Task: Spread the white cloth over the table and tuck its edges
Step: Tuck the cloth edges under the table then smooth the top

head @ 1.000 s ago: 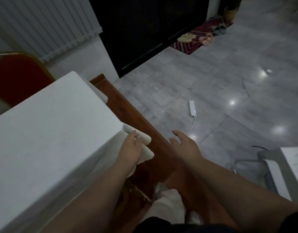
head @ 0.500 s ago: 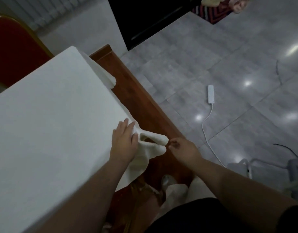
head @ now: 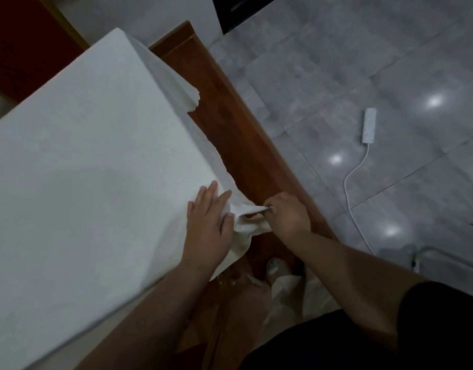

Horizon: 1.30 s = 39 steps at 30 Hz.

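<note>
Now the right hand [head: 287, 214], which was open and apart from the fabric a second earlier, pinched the hanging corner of the white cloth [head: 96, 161] — while the left hand [head: 208, 222] lay flat and open, pressing the cloth on the table's near edge. Probably the corner tuck was beginning.

dim indoor light | glare spots on floor [head: 336, 62] | soft blur
</note>
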### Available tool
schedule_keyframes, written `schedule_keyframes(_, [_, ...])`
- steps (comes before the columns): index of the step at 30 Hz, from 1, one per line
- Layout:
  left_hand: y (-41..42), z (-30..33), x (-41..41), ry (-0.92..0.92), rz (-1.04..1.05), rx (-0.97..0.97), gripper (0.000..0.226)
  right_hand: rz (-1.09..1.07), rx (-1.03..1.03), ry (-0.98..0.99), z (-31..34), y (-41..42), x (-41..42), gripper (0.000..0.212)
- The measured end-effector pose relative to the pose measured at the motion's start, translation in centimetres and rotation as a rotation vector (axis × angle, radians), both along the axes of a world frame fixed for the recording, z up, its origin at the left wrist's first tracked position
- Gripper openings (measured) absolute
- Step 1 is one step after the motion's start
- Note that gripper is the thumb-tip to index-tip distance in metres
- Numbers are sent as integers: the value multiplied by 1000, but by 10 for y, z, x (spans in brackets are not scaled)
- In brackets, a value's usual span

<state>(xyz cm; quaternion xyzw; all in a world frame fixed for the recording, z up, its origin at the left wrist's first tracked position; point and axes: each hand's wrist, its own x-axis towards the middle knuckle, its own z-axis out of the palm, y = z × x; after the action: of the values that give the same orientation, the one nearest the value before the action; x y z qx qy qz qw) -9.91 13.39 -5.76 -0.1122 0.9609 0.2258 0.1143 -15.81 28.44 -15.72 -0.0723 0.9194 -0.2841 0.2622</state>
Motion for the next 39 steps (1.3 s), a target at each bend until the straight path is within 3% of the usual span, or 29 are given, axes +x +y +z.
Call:
schedule_keyframes(3, [5,7,-7,-100,-48,-106,52,121,-37,142,7,20,-23,20])
schedule_keyframes(7, [28,11,-38,-228,-332,-373,63,311,44,455,25,43,-53,21])
schedule_keyframes(10, [51,7,-66,-299,-378,-364,53,378,41,601,34,50,-67,8])
schedule_keyframes(13, [57,2,-88,-333,-266,-292,35,335,-1,668,37,44,-73,5])
schedule_keyframes(17, [35,7,-109,-404,-70,-211,32,61,-7,602,42,32,-62,20])
schedule_keyframes(20, [22,11,-118,-520,110,-48,32,-73,-3,356,39,37,-46,31])
schedule_keyframes(24, [15,16,-119,-571,341,256,17,28,-154,-124,22,35,-21,53])
schedule_keyframes(28, [17,21,-118,-575,447,353,19,117,-136,-148,23,15,-17,77])
schedule_keyframes(31, [17,20,-118,-599,482,408,12,117,-129,-93,28,0,-24,70])
schedule_keyframes(36, [15,17,-115,-565,496,425,12,-41,-193,-69,21,-16,-20,29])
schedule_keyframes(39, [16,16,-113,-536,485,436,18,-10,-198,0,21,-11,-16,19])
